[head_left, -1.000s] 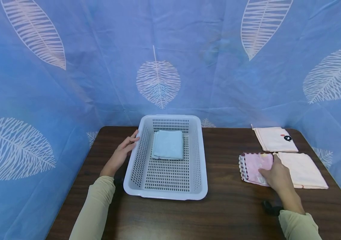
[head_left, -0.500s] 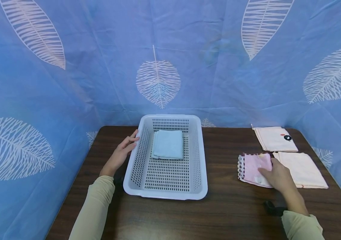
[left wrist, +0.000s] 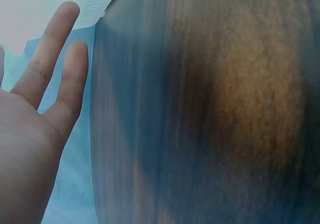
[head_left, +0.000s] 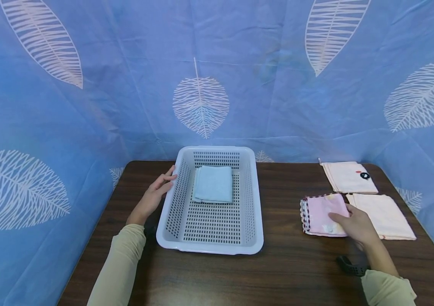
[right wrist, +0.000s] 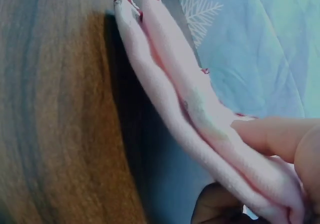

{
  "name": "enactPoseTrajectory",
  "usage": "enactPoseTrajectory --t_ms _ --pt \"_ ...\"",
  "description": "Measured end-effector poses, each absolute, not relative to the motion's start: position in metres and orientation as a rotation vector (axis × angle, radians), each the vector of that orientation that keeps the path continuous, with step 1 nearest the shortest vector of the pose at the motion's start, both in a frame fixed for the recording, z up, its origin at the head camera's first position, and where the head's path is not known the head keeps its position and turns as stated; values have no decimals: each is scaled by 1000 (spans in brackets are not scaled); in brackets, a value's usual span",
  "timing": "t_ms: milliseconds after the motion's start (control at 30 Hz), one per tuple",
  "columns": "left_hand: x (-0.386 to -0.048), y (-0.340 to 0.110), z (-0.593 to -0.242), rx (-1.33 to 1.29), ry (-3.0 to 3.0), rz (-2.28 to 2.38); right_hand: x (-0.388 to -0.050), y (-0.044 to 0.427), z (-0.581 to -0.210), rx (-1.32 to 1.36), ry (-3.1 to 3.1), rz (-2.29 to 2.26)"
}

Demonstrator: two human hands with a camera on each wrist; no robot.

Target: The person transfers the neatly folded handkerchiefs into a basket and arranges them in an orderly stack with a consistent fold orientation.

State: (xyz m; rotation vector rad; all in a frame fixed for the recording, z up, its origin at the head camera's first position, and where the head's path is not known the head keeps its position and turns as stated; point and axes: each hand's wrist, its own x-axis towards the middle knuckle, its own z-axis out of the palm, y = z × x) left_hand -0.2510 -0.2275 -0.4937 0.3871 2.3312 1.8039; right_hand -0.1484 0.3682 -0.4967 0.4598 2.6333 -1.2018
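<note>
My right hand (head_left: 358, 225) pinches the right side of a folded pink cloth (head_left: 325, 214) with a dark-and-white checked edge. In the right wrist view the thumb lies on one face of the pink cloth (right wrist: 175, 94) and fingers are behind the other, with a dark gap beside the layers. With fingers spread and extended, my left hand (head_left: 152, 197) touches the left rim of a white perforated basket (head_left: 257, 204). A folded light blue cloth (head_left: 214, 185) lies in the basket. The left wrist view shows the left hand (left wrist: 37, 104) by the basket's corner (left wrist: 92, 9).
A folded pale cloth with a small face print (head_left: 348, 177) lies at the table's back right. Another folded pale cloth (head_left: 385, 216) lies just in front of it, beside the right hand. Behind the brown table (head_left: 286, 272) hangs a blue curtain with white leaf patterns.
The right hand has taken hold of the pink cloth's right side, and the cloth has shifted slightly left and lifted there. The left hand and basket have stayed in place.
</note>
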Motion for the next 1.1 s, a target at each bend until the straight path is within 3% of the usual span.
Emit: enactPoseTrajectory --t_ms 1100 --pt "-252 -229 -494 371 2344 1776 -160 341 -465 338 2584 -1578"
